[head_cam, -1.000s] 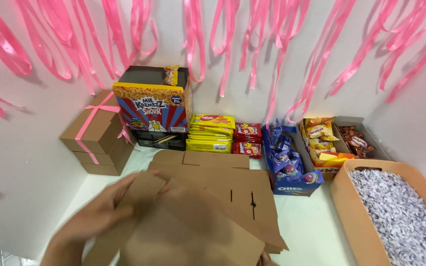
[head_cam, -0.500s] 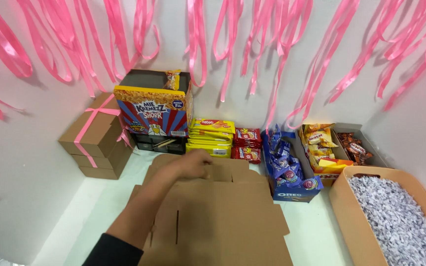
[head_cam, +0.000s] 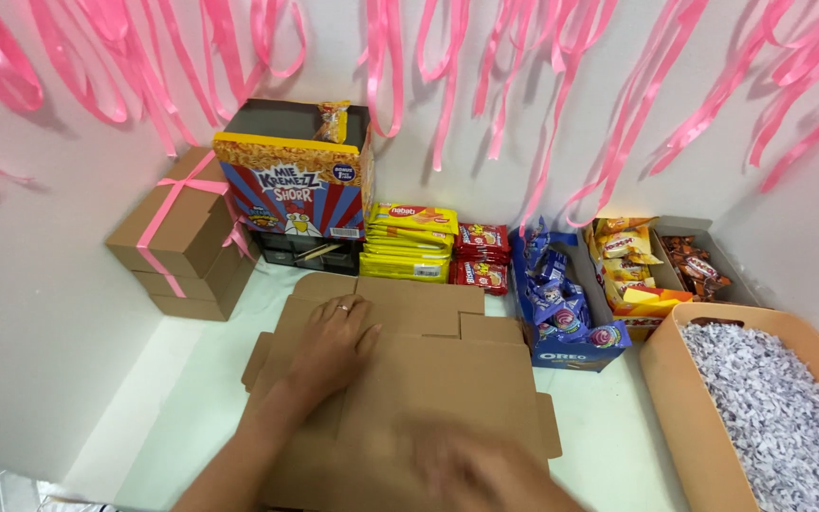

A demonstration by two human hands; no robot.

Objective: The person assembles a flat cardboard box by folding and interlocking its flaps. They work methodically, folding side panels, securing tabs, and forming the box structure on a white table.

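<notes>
A flat, unfolded brown cardboard box [head_cam: 447, 379] lies on the pale table. My left hand [head_cam: 332, 343], with a ring on one finger, rests palm down on the left part of the cardboard, fingers spread. My right hand [head_cam: 471, 469] is blurred at the bottom edge, over the near part of the cardboard; whether it touches the cardboard is unclear.
Two stacked brown boxes tied with pink ribbon [head_cam: 182, 237] stand at the left. Along the back wall are a colourful snack carton [head_cam: 291, 185], yellow wafer packs [head_cam: 409, 242], red packs [head_cam: 481, 256], a blue cookie box [head_cam: 561, 313] and a snack tray [head_cam: 656, 270]. A tan bin of shredded paper [head_cam: 770, 417] is at the right. Pink ribbons hang above.
The cardboard has been laid flat on the table. My left hand has moved from its far edge down onto its left part, and my right hand has come in at the bottom.
</notes>
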